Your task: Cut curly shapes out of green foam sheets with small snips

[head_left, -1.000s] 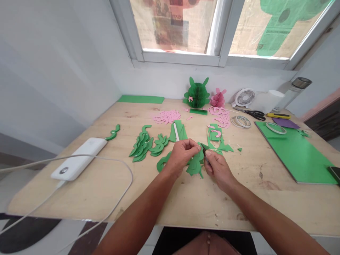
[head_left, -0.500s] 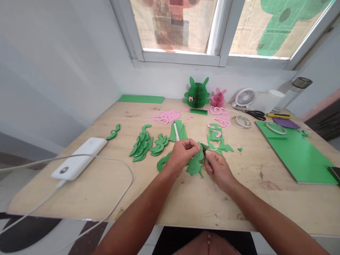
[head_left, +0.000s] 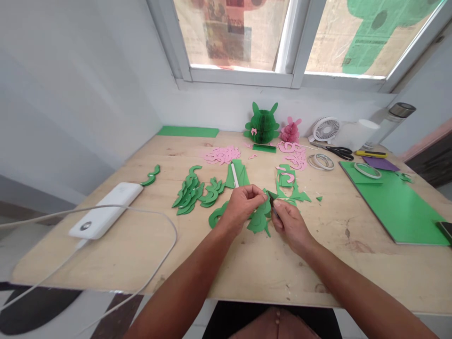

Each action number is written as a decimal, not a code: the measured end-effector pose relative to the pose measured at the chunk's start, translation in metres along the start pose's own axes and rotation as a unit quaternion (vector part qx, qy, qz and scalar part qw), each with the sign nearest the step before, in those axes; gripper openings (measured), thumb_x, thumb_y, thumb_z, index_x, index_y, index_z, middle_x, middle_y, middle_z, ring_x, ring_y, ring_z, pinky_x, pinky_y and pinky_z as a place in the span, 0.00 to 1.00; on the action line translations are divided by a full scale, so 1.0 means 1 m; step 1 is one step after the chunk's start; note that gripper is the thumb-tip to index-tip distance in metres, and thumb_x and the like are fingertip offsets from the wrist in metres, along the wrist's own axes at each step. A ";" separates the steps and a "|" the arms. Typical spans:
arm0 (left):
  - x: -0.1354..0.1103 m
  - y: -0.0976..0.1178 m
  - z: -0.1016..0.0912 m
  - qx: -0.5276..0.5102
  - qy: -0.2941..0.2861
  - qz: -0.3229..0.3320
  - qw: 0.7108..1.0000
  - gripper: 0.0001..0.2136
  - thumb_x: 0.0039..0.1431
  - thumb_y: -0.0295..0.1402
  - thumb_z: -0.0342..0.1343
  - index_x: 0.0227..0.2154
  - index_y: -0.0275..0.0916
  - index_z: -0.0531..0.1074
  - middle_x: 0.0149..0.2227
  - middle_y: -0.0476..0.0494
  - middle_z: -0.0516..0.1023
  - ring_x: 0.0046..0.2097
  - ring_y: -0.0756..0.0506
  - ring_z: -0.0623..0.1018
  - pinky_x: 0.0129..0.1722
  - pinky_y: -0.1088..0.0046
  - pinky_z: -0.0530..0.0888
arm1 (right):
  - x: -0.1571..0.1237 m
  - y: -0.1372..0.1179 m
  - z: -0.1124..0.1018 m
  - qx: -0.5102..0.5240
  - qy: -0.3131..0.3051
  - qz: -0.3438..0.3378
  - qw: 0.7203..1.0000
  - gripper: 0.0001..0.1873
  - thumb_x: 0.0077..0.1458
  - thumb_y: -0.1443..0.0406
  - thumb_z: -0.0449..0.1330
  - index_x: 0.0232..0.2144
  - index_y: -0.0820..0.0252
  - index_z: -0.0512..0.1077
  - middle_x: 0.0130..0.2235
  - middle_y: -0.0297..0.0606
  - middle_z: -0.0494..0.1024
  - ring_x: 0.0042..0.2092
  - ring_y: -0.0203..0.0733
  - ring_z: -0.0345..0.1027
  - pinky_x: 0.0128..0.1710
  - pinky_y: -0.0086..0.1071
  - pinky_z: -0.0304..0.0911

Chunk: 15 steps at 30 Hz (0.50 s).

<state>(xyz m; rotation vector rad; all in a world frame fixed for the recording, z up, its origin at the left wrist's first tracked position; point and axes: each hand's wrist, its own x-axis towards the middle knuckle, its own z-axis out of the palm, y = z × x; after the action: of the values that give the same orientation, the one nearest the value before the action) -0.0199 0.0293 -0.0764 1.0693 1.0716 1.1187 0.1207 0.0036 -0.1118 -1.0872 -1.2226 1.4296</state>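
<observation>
My left hand (head_left: 243,205) pinches a green paper piece (head_left: 259,217) with curved edges above the table. Closed around a small pair of scissors, my right hand (head_left: 290,221) is just to its right. The dark blades (head_left: 271,196) touch the paper's upper right edge; the handles are mostly hidden by my fingers. A green curved cutout (head_left: 213,217) lies partly under my left hand. Left of it are piles of green curved cutouts (head_left: 189,193) and smaller green cutouts (head_left: 212,192). Beyond my hands a white pen (head_left: 235,174) rests on folded green paper (head_left: 243,172).
Green offcuts (head_left: 291,181) and pink cutouts (head_left: 223,154) lie farther back. Green and pink honeycomb paper figures (head_left: 263,126) stand by the wall. To the right are tape rolls (head_left: 324,161), black-handled scissors (head_left: 341,151) and green sheets (head_left: 399,202). A power bank (head_left: 106,210) with a looping cable sits left.
</observation>
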 end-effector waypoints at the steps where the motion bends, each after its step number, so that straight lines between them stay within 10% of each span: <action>1: 0.000 0.000 0.000 -0.001 0.000 -0.001 1.000 0.07 0.40 0.34 0.61 0.18 0.36 0.70 0.19 0.52 0.68 0.23 0.53 0.64 0.24 0.77 0.62 | 0.000 0.000 0.000 -0.002 0.000 0.000 1.000 0.25 0.57 0.48 0.53 0.17 0.57 0.56 0.13 0.25 0.55 0.16 0.29 0.43 0.16 0.28 0.39; 15: 0.000 -0.001 0.000 -0.006 0.000 0.001 1.000 0.08 0.40 0.34 0.61 0.18 0.36 0.70 0.19 0.52 0.68 0.23 0.54 0.64 0.24 0.78 0.61 | 0.001 0.000 0.001 0.000 0.005 0.008 1.000 0.25 0.55 0.48 0.53 0.17 0.56 0.55 0.13 0.24 0.55 0.16 0.29 0.42 0.15 0.28 0.38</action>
<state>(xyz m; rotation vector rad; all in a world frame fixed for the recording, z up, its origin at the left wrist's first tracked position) -0.0195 0.0294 -0.0778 1.0608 1.0624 1.1242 0.1199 0.0041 -0.1120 -1.1050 -1.2098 1.4344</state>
